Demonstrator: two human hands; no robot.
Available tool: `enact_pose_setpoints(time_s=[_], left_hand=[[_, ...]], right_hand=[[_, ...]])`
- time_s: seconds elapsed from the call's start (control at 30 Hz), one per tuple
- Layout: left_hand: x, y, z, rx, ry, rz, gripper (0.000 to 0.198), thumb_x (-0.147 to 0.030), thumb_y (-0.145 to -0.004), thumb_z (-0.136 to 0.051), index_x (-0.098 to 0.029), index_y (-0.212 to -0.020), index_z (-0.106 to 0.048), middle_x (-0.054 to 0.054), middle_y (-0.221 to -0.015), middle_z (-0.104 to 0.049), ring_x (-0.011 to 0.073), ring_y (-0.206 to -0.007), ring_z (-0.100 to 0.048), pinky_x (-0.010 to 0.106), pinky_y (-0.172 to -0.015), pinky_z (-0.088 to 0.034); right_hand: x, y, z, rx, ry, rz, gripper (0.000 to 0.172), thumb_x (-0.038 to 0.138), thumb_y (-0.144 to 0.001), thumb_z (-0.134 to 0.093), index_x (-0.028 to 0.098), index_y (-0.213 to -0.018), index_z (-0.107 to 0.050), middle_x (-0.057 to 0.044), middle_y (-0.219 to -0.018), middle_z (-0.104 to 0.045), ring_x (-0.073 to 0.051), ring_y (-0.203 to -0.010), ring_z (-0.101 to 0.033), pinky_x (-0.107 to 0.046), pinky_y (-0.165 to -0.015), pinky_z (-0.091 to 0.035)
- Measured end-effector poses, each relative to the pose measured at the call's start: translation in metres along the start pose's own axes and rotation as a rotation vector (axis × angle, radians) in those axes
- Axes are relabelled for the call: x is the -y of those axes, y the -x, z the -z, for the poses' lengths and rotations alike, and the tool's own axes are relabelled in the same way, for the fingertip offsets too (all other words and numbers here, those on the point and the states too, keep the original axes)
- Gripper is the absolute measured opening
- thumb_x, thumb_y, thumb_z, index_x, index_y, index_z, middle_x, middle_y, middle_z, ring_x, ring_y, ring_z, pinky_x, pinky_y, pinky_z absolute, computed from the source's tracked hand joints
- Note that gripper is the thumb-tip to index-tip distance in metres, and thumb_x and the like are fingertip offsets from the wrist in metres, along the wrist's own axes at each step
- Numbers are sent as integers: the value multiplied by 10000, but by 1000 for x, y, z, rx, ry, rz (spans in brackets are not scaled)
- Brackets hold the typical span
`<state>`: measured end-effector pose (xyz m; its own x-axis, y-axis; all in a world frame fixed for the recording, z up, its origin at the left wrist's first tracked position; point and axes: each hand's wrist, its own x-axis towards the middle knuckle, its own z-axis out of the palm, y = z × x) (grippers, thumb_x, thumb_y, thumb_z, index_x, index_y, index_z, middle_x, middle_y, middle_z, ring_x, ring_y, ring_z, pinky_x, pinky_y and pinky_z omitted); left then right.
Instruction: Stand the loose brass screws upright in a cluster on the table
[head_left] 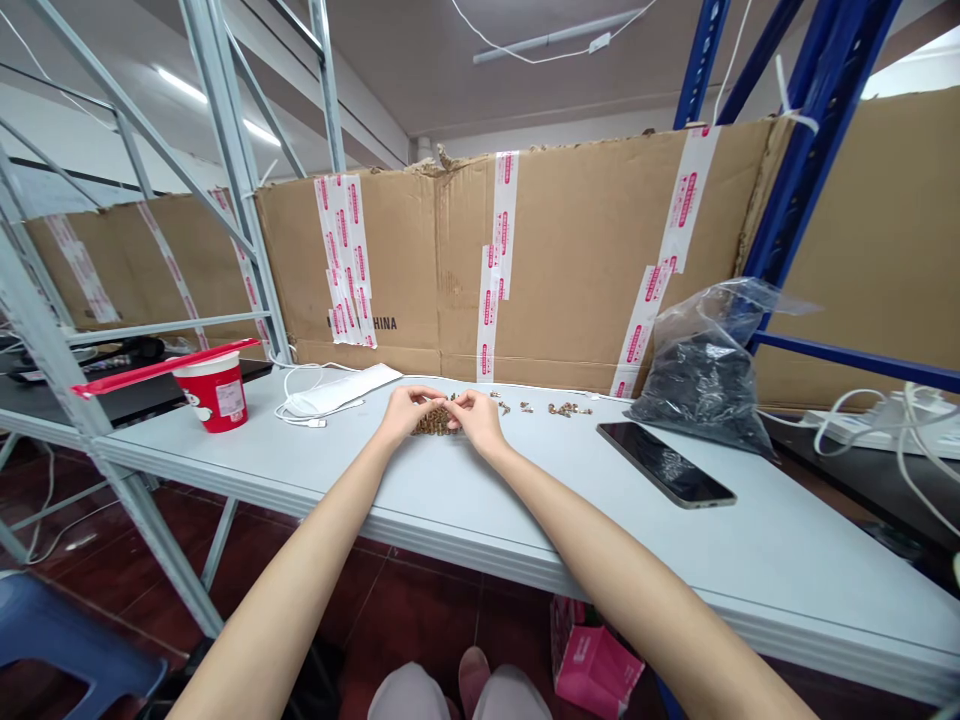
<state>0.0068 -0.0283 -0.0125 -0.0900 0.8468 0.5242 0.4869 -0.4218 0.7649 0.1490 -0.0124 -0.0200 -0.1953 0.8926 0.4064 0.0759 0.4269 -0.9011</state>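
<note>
My left hand [409, 413] and my right hand [478, 418] are together over the table, thumbs and forefingers pinched with the fingertips nearly meeting. Whatever sits between the fingertips is too small to make out. Right beneath them lies a dense cluster of small brass-coloured metal pieces [433, 424], partly covered by the hands. To the right, a loose group of similar small pieces [564, 409] is scattered on the table, and a few others [526, 407] lie between that group and my right hand.
The grey-white table [465, 500] backs onto a taped cardboard panel [570, 270]. At the left stand a red cup [214, 395] and a white flat item with cables [345, 388]. A phone [666, 465] and a plastic bag of dark material [701, 385] are on the right.
</note>
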Motion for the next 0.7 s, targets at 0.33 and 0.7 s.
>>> enact_pose_setpoints(time_s=[0.33,0.7], left_hand=[[1,-2,2,-4,41,-24,360,-382,-595,-668,-120,-840,-690,70,-760,-670,123,-591,-519,248,-575,-417],[-1,-1,0,7,65,-52,349,-366,-586,-682,-119,-832,-679,58,-739,-659,113,-598,-526,236,-590,-416]], right_hand=[[2,-3,0,11,-114,-106,175,218,-688,-627,157,-566,-518,-16,-532,-609,-117,-435,-579,-205,-429,-464],[0,-3,-1,35,-277,-206,185,161,-725,-602,165,-556,-527,-7,-523,-611,-115,-467,-588,-247,-546,-539]])
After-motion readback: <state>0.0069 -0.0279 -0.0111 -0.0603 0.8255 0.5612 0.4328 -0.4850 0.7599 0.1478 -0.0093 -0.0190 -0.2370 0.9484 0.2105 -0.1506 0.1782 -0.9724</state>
